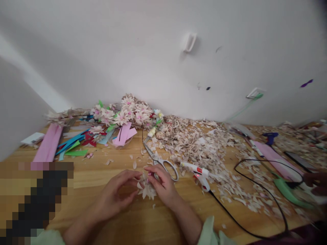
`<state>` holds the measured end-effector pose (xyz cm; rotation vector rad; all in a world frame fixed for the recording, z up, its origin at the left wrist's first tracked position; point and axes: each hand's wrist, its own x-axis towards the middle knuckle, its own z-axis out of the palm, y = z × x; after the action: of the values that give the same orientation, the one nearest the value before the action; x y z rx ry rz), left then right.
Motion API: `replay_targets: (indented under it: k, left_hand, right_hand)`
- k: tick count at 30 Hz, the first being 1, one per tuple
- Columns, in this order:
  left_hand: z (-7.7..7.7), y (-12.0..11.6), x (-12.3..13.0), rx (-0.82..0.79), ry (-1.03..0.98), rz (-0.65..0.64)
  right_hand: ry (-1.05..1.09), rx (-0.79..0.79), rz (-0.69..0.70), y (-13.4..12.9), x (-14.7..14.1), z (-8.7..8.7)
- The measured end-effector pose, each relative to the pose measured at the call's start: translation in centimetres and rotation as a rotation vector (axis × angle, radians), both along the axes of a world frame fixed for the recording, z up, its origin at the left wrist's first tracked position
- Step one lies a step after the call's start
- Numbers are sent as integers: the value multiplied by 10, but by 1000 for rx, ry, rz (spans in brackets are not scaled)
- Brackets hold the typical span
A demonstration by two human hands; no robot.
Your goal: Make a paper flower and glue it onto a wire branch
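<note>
Low over the wooden table [112, 224], a pale craft flower [148, 191] with pointed cream petals sits between my two hands. My right hand [165, 187] pinches it near a small pink part at its upper centre. From the other side, my left hand [114, 194] curls its finger and thumb around the flower's left petals. Metal scissors [165, 164] with grey handles lie just beyond my right fingertips, blades pointing away. Right of them rests a white glue gun [199, 173] with red parts, a small red light and a black cord.
Finished pale flowers [125, 114] with pink centres stand along the wall. Loose petals [199, 146] spread in a heap at centre and right. Pink paper strips [48, 143] lie left. At far right, another person's hand [315, 182] is beside a green curved object [291, 194] and a blue glue gun [270, 137].
</note>
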<state>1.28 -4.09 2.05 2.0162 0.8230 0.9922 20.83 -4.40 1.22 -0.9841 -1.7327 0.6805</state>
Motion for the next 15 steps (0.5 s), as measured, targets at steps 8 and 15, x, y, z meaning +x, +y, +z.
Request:
replay_targets:
  k: [8, 15]
  left_hand:
    - [11, -2, 5, -110, -35, -22]
    - [10, -2, 5, -274, -66, -44]
  right_hand:
    - [77, -49, -15, -2, -3, 1]
    - [212, -208, 15, -3, -8, -2]
